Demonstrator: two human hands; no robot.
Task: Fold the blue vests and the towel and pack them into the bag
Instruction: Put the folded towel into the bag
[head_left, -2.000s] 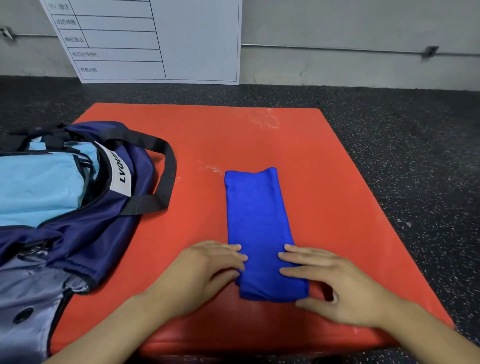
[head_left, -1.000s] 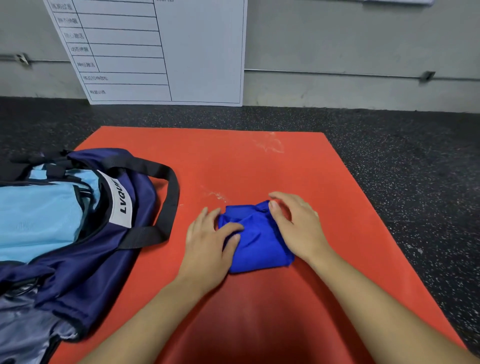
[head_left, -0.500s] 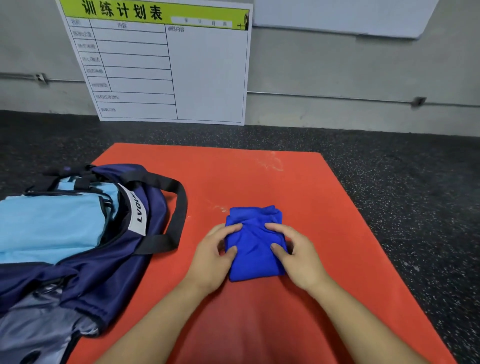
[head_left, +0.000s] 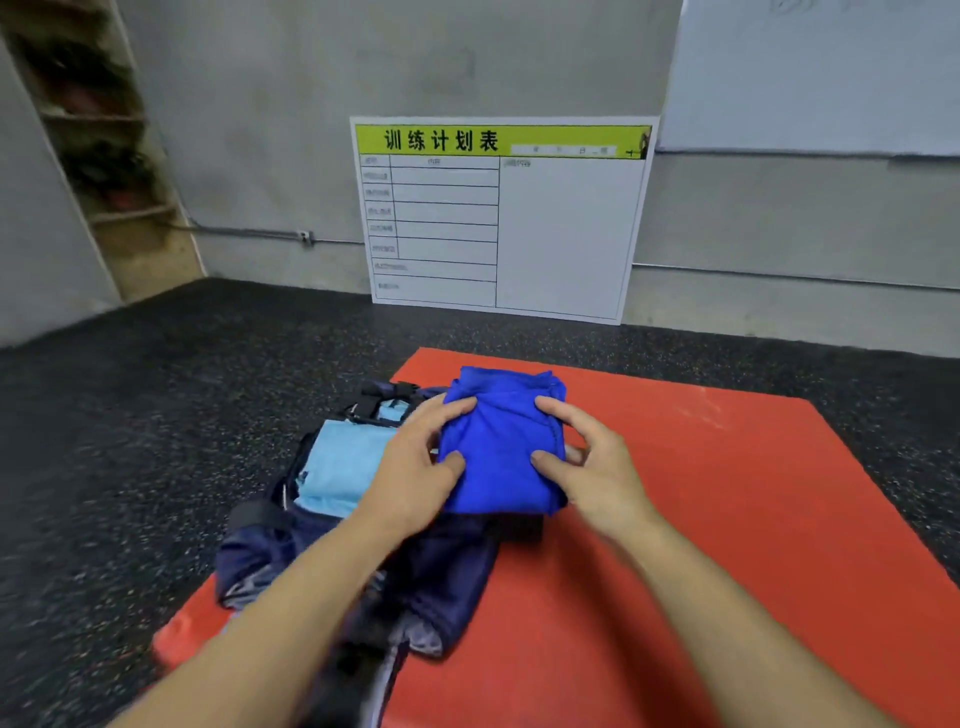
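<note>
Head view: vest (head_left: 501, 452), bright blue and folded into a thick creased wad, is held above the open bag (head_left: 363, 519), pinched by left hand (head_left: 415, 467) and right hand (head_left: 592, 467), over the mat (head_left: 727, 519).

Dim, even indoor light; soft motion blur throughout; wide-angle bending at edges.

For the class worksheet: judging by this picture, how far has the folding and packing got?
Done: light blue cloth already lies inside the open bag. In hand: the left hand and right hand grip a folded blue bundle above the bag's edge. Left: lowering it in. No other loose items show on the red mat.
</note>
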